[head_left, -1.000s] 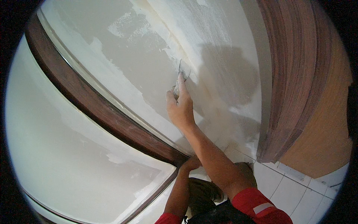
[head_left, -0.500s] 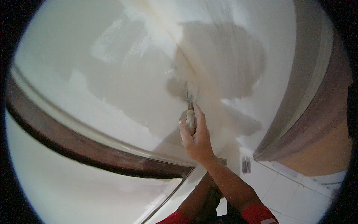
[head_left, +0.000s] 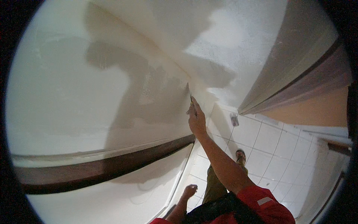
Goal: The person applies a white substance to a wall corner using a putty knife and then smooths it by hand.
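My right hand [head_left: 198, 121] is wrapped round the handle of a putty knife [head_left: 189, 90], its arm stretched out ahead. The thin blade points up toward the inner corner [head_left: 174, 64] where two pale plastered walls meet. Blade and wall look close together, but whether they touch I cannot tell. Low in the picture, well apart from the wall, my left hand [head_left: 190, 191] has its fingers curled in. It is small and blurred here, and anything inside it is hidden. Damp-looking grey patches and shadows cover the left wall [head_left: 67, 93].
A dark wooden trim [head_left: 93, 164] runs along the left wall, above a white surface. On the right stands a brownish wooden frame or panel [head_left: 309, 87]. White floor tiles [head_left: 248, 130] carry a small greyish object [head_left: 234, 119] near the wall. My sandalled foot [head_left: 241, 155] is below.
My view has swung, with more tiled floor showing. My right hand, still on the putty knife, is nearer the corner line. My left arm, earlier behind the right one, now hangs lower left.
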Available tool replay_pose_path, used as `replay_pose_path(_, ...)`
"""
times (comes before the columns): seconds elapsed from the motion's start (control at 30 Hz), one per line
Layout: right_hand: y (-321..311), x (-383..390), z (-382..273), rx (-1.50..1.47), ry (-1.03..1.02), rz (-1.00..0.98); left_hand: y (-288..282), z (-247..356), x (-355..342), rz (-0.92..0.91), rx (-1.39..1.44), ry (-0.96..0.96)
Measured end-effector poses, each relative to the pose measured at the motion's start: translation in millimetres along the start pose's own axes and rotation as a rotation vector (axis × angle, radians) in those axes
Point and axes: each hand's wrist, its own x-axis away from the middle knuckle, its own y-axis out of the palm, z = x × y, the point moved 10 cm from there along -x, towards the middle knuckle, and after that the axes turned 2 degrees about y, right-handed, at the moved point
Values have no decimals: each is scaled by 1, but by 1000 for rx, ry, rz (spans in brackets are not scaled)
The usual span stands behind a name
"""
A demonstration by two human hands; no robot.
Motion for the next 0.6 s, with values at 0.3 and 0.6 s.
replay_pose_path(0.3,5,6,-1,54,16,163,-82,23,52,125,-229,75)
replay_pose_path(0.6,-5,6,-12,-5,-42,247,-89,66,34,-112,39,-200)
